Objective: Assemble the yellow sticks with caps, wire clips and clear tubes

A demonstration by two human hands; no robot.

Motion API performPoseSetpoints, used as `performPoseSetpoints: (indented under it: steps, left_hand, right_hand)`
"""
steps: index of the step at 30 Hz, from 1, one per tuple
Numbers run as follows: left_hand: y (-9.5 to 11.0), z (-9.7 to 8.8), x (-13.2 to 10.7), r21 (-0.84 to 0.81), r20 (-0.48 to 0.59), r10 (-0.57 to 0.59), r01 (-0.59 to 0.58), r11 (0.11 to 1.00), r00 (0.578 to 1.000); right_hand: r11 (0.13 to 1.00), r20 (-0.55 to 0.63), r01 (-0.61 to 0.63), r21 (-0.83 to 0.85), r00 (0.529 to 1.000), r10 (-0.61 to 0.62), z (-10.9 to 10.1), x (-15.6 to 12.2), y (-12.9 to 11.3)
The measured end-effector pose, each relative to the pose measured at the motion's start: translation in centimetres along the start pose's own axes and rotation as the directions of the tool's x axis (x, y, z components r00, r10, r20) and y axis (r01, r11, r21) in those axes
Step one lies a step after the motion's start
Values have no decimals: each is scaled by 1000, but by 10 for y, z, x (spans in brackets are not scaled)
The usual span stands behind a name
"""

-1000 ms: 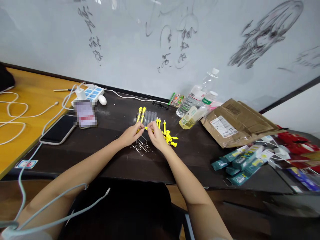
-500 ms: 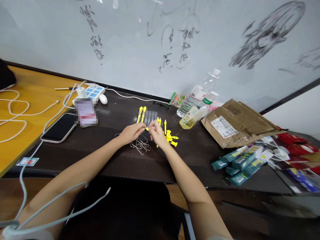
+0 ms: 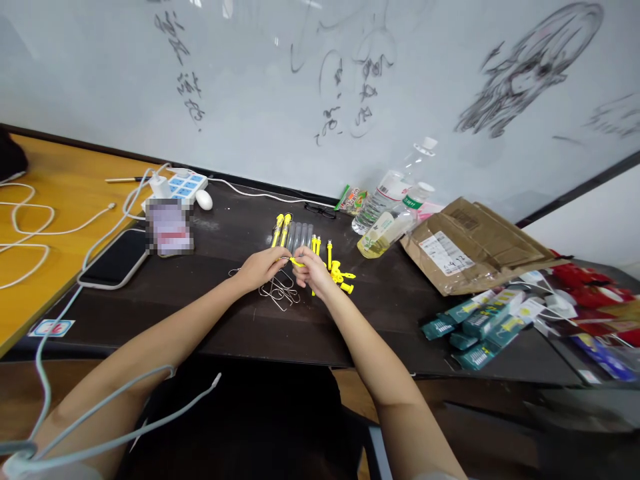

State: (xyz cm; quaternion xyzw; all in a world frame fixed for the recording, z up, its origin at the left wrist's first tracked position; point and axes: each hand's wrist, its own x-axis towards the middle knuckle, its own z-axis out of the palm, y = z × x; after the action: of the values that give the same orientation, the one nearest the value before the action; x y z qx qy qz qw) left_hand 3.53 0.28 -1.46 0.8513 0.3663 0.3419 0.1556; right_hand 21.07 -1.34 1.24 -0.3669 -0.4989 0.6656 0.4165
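My left hand [image 3: 261,268] is closed in a pinch, with a bit of thin metal wire hook [image 3: 284,258] showing at its fingertips. Close against it, my right hand [image 3: 312,272] grips a small yellow plastic piece [image 3: 297,262], which meets the wire between both hands. Several bent wire hooks [image 3: 280,292] lie in a tangle under my hands. Beyond them are yellow assembled pieces [image 3: 281,230] and several clear tubes [image 3: 301,235] in a row. By my right hand lie yellow rods [image 3: 329,253] and a heap of yellow plastic parts [image 3: 342,275].
Phones [image 3: 115,259], a power strip [image 3: 186,185] and white cables occupy the left. Bottles [image 3: 395,230], a cardboard parcel [image 3: 480,240] and green boxes [image 3: 493,330] stand or lie at the right. A whiteboard [image 3: 250,87] rises behind the dark table [image 3: 215,327].
My right fingers have shifted around the yellow piece, and more of it shows. The wire at my left fingertips is clearer. The view has tilted slightly.
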Motion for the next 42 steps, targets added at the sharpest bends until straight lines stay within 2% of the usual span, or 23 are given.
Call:
performPoseSetpoints:
  steps: [5,8,10,12,14,16,18,20,26,28,30,32,34,35,37,40,42]
  left_hand:
    - [2,-1,0,14,-14,3,-3,1000,1000]
    - [5,-4,-1,25,-22,-52,52,998,998]
    - [7,-5,-2,28,-32,-85,86,996,996]
    - [9,-6,-2,25,-38,-97,98,995,995]
    - [9,-7,-2,28,-31,-99,100,995,995]
    - [9,-6,-1,46,-20,-102,103,994,995]
    - [8,-6,-1,68,-10,-103,104,992,995]
    - [7,-5,-1,85,-6,-94,94,992,996]
    - [5,-3,-1,106,-18,-54,56,993,998]
    - [5,-3,-1,105,-24,-53,55,993,998]
    - [6,-4,-1,99,-31,-70,72,992,997]
    - [8,-4,-2,75,-47,-99,103,992,994]
    - [10,-5,-2,23,-70,-124,126,992,990]
    - [10,-6,-1,-11,-83,-134,134,991,987]
    - [11,-7,-1,-89,-104,-157,148,985,982]
    - [10,-6,0,-219,-123,-217,187,958,968]
    - [9,-5,1,-300,-141,-264,213,930,954]
  right_hand:
    - [1000,39,-11,11,999,10,-1,0,-1]
    - [995,29,56,-86,998,-54,-1,2,4]
    - [969,32,132,-210,991,-128,-2,3,7]
    - [897,35,222,-382,973,-226,-2,2,10]
    - [765,46,294,-573,943,-328,-3,0,11]
    - [626,65,320,-711,916,-395,-4,-2,10]
    - [558,79,317,-767,910,-408,-5,-4,9]
    - [583,77,317,-748,914,-398,-7,-4,9]
    - [848,17,285,-447,951,-310,-10,8,19]
    - [880,-35,253,-402,956,-291,-12,11,19]
    - [862,-130,241,-447,935,-329,-17,13,15]
    - [770,-207,254,-586,871,-445,-22,12,9]
    - [605,-198,237,-760,802,-563,-27,10,3]
    - [521,-172,203,-829,794,-584,-29,9,0]
    - [396,-132,118,-911,824,-551,-30,7,-3]
    - [278,-120,11,-961,885,-449,-27,5,-4]
    - [199,-121,-39,-979,901,-417,-24,3,-3]
